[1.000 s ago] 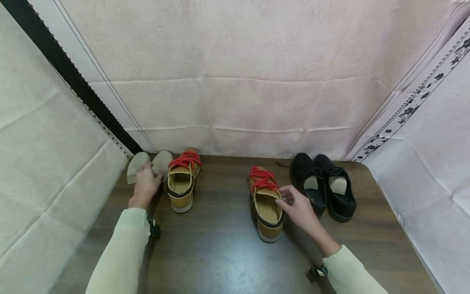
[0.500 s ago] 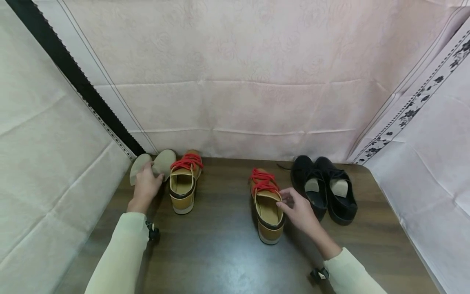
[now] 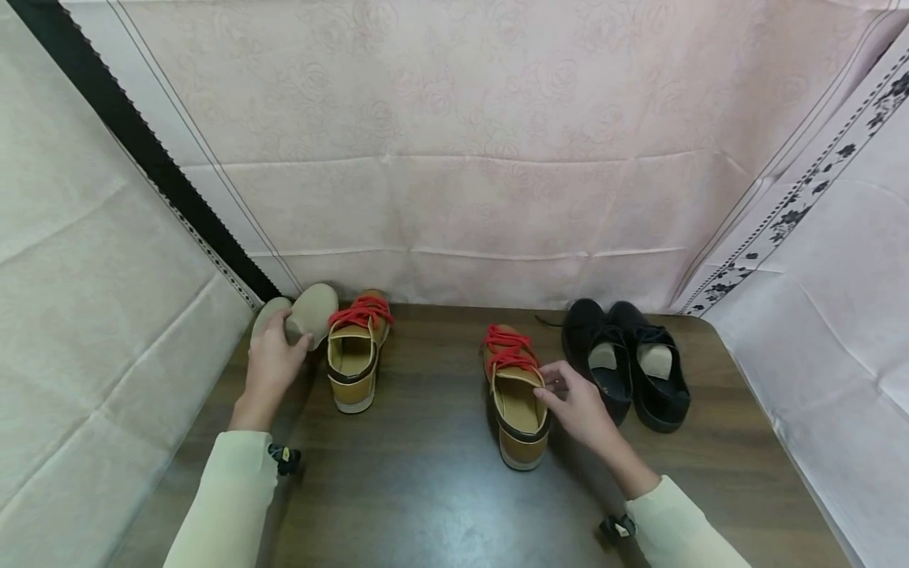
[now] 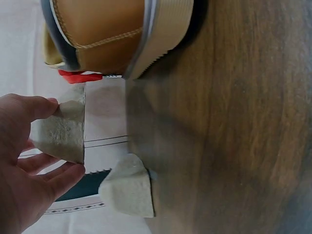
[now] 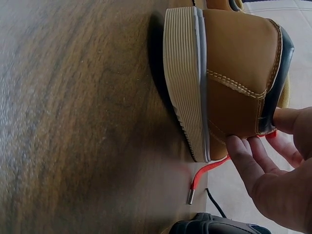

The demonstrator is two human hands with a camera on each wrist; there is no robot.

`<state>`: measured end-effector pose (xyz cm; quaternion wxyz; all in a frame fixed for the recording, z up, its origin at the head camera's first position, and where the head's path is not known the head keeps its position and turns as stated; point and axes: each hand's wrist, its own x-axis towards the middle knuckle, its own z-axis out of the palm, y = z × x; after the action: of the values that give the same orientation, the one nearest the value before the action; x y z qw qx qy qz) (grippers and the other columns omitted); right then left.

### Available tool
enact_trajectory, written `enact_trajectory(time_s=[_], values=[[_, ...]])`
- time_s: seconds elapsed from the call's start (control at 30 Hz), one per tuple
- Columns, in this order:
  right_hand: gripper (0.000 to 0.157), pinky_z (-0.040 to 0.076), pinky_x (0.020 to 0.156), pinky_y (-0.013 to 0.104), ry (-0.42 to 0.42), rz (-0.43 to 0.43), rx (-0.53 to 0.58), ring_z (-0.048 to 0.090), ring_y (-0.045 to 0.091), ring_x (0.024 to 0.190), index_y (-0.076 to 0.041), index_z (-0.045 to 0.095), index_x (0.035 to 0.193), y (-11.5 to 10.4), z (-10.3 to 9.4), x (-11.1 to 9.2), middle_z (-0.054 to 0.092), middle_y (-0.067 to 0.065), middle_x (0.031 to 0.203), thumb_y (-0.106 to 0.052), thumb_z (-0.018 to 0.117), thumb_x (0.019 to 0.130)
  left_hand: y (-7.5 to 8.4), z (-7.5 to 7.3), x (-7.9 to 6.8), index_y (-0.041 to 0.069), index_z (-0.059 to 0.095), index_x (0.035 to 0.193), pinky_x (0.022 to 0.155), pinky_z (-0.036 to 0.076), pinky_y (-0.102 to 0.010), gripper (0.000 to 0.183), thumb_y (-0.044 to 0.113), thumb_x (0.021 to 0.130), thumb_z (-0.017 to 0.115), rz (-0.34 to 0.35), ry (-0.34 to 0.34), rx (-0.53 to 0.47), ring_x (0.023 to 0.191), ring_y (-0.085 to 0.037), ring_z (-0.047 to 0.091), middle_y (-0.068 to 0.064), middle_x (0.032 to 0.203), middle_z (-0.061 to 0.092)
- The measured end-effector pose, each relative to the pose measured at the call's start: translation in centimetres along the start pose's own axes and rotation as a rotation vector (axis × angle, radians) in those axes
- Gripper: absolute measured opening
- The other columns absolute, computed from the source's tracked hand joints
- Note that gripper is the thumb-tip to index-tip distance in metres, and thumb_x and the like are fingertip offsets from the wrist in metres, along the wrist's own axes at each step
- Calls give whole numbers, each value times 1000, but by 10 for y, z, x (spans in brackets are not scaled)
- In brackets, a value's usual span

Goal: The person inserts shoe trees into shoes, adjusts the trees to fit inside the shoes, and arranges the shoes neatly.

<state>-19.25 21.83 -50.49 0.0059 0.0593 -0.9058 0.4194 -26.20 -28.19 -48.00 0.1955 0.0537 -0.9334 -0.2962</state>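
Note:
Between thumb and fingers, my left hand [image 3: 273, 367] pinches a grey-beige moulded shoe insert [image 4: 61, 129] with a rounded top. In the left wrist view its flat edge hangs clear of the wooden surface [image 4: 234, 122]. A matching insert [image 4: 127, 190] rests on the wood beside it, near the cloth wall. To the right of these stands a tan shoe [image 3: 353, 390] with red laces. My right hand [image 3: 578, 402] pinches the collar of the other tan shoe [image 5: 234, 58], thumb at the opening and fingertips along its outer side. That shoe sits flat, its red laces threaded.
A pair of black lace-up shoes [image 3: 660, 402] stands at the right, close beyond my right hand, with pale patches inside. One black lace trails left. Pale cloth walls [image 3: 454, 197] enclose the back and both sides of the wooden surface.
My left hand has lifted the right-hand insert a little, and the wrist has shifted left. My right hand and the shoes have kept their places.

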Motion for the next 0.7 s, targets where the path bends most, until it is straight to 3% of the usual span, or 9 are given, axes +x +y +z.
enact_trajectory(time_s=[0.37, 0.7], values=[[28, 59, 92, 43, 22, -48, 5, 69, 22, 104, -12, 64, 122, 3, 1, 0, 71, 6, 110, -19, 74, 97, 12, -21, -11, -4, 49, 146, 102, 41, -72, 61, 17, 94, 73, -32, -7, 28, 127, -59, 50, -35, 142, 52], [28, 59, 91, 44, 19, -48, -5, 69, 22, 103, -13, 63, 122, 2, -1, 0, 71, 6, 110, -19, 74, 97, 34, -38, -17, -3, 53, 144, 99, 45, -70, 58, 16, 93, 73, 57, 87, -4, 122, -55, 55, -35, 135, 56]])
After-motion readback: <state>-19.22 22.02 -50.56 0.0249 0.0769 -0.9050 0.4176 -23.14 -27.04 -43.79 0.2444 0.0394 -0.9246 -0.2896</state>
